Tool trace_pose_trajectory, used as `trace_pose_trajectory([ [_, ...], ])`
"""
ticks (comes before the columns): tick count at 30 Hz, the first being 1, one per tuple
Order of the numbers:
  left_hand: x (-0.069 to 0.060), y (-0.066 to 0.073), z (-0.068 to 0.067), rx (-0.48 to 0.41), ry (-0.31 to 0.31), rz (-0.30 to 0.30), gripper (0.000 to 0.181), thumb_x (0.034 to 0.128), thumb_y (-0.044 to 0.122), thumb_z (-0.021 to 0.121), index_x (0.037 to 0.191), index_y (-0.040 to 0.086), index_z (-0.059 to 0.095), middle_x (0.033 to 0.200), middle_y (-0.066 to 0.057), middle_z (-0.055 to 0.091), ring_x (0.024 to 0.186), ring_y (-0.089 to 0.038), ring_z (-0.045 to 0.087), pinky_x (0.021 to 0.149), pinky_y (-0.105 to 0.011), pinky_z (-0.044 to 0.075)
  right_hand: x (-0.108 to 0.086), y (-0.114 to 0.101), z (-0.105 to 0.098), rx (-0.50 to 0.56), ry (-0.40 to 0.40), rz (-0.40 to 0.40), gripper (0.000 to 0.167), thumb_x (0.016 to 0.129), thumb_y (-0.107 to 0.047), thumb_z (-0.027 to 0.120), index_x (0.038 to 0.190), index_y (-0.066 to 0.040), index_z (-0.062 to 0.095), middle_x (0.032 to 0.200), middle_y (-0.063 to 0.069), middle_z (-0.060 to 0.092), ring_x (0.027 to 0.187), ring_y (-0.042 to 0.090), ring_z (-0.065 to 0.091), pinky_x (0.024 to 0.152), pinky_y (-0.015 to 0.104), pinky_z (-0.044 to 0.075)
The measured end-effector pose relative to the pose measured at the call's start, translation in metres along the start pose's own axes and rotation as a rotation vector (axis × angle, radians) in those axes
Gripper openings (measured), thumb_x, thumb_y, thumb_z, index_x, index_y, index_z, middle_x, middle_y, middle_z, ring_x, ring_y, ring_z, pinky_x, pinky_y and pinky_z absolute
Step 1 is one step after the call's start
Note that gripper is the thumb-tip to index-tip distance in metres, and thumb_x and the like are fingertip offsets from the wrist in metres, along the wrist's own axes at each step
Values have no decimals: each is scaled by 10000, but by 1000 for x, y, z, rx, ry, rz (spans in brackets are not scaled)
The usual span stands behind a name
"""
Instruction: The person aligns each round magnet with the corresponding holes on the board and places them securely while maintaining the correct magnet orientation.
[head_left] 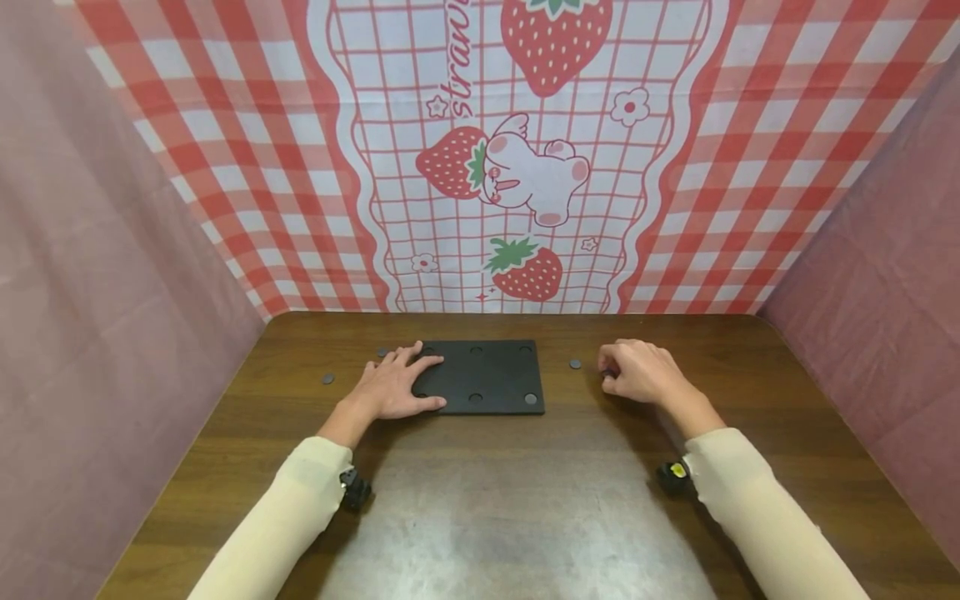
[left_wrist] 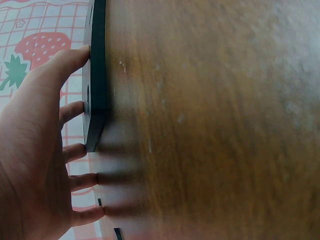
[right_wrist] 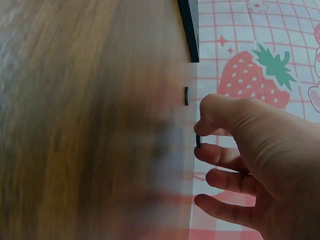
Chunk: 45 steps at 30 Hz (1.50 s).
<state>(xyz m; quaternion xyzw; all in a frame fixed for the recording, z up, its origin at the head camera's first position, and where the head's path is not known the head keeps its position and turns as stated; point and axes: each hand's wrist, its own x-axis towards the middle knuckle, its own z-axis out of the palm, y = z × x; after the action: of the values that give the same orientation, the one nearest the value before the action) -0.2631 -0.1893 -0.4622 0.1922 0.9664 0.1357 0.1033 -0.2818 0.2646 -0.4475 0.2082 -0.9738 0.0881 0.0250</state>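
A black rectangular board with round recesses lies on the table, and a grey disc sits in its near right recess. Over the board's left end my left hand is spread, thumb and some fingertips resting on it; the other fingertips reach the table beside it. In the left wrist view, the thumb touches the board's top near its edge. Off to the right, my right hand pinches a small dark disc between thumb and finger, at the table surface. The other right fingers are loosely bent.
One loose grey disc lies between the board and my right hand. Two more, a disc and a partly hidden disc, lie left of the board. A checked strawberry cloth hangs behind the wooden table.
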Motion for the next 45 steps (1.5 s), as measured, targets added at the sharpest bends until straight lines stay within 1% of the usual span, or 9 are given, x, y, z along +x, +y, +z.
trace_pose_trajectory([
  [13,1,0,1,2,-3,-3,849,1039,672,667,1763,322,394,1901,-170,216,1714,-527,303,1261,-858,302,5,-10,4,10,-3,-7,149,861,-185,835,981,-210,751,886,-20,672,808,162,590,636,369,469],
  [23,1,-1,1,1,-1,-3,852,1038,674,670,1764,328,392,1902,-166,215,1716,-529,298,1267,-862,290,9,-16,3,9,-5,-21,145,867,-188,836,981,-205,749,892,-16,666,804,165,584,638,354,458],
  [29,0,-1,1,-1,3,0,853,1034,673,673,1763,329,393,1902,-166,219,1715,-536,299,1263,-861,297,12,-21,4,4,9,-32,144,859,-186,839,954,-198,732,868,-19,651,788,163,576,627,346,445],
  [36,0,-1,1,-1,6,0,850,1035,666,677,1762,327,397,1900,-168,221,1712,-537,304,1263,-863,296,15,-27,5,14,21,-42,144,851,-189,834,939,-196,721,869,-13,649,784,171,583,620,368,465],
  [41,0,-1,1,6,3,1,847,1040,663,674,1763,319,397,1899,-172,224,1708,-538,310,1257,-862,305,18,-32,6,13,10,-36,144,856,-198,841,961,-208,741,904,-20,674,813,171,605,646,383,494],
  [45,0,0,1,6,8,3,845,1040,657,679,1760,313,403,1896,-174,231,1704,-538,318,1252,-861,312,21,-37,5,18,7,-44,138,864,-195,844,960,-213,747,911,-19,679,823,173,608,653,377,493],
])
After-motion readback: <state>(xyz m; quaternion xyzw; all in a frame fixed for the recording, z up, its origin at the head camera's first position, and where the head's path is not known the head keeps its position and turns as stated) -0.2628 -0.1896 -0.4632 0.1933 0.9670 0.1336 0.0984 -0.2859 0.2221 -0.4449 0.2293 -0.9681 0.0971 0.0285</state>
